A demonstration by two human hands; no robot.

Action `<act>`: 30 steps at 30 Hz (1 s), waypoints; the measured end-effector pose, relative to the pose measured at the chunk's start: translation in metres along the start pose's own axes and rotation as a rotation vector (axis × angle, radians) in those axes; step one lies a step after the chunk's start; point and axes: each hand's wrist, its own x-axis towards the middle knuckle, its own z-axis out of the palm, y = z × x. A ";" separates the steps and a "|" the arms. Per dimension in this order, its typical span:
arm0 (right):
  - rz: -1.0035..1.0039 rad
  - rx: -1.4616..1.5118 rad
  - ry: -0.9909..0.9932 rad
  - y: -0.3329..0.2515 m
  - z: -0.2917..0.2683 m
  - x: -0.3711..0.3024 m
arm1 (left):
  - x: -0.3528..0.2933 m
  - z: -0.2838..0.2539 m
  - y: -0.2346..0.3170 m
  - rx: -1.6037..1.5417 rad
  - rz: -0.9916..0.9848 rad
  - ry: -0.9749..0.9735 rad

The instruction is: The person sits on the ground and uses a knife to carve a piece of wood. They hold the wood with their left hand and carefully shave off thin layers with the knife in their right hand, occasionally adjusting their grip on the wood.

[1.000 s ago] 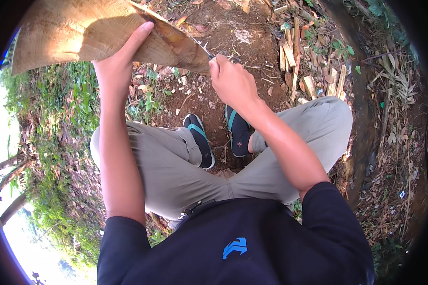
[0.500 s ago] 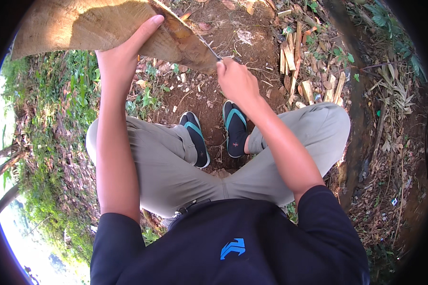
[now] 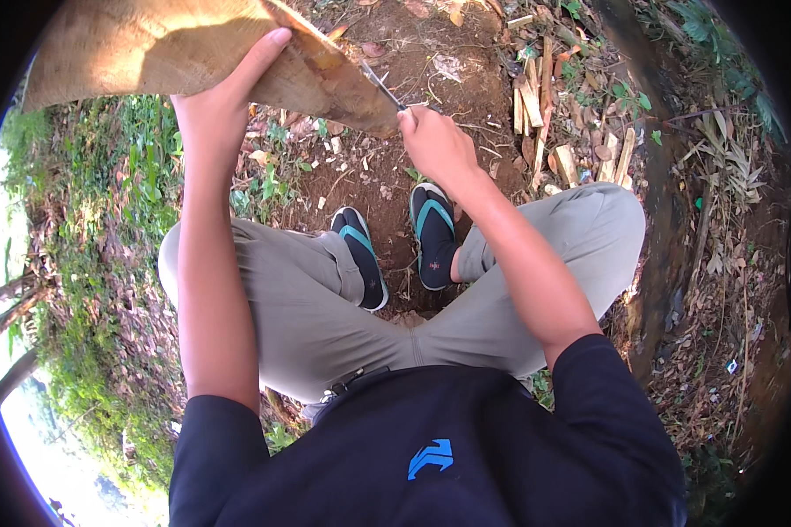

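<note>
A broad tan piece that looks like a slab of wood (image 3: 123, 48) fills the upper left, its narrow end slanting down toward the middle. My left hand (image 3: 224, 92) is closed on its near edge, thumb lying on the face and fingers hidden behind. At the narrow end, my right hand (image 3: 437, 145) grips what looks like a knife (image 3: 382, 86); its handle is covered by my fist. The thin dark blade points up and left along the slab's far edge. Whether blade and wood touch, I cannot tell.
Split sticks of wood (image 3: 529, 101) lie on the soil at upper right, with more pieces (image 3: 620, 158) beyond my right knee. My feet in sandals (image 3: 432, 233) stand on brown earth below the slab. Green plants (image 3: 105, 325) grow along the left; dry leaves litter the right.
The blade has shifted slightly and more of it shows past the slab's far edge. My right hand has moved a little left; my left hand keeps its hold, shifted slightly left.
</note>
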 end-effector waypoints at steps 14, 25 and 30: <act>-0.034 0.063 0.049 0.008 0.004 0.006 | -0.001 0.002 0.003 0.008 -0.020 0.047; -0.007 0.261 -0.045 0.027 -0.007 0.015 | -0.004 0.000 0.010 0.047 -0.215 0.017; 0.107 0.630 0.169 0.042 0.003 0.024 | 0.003 -0.006 0.002 0.001 -0.150 -0.079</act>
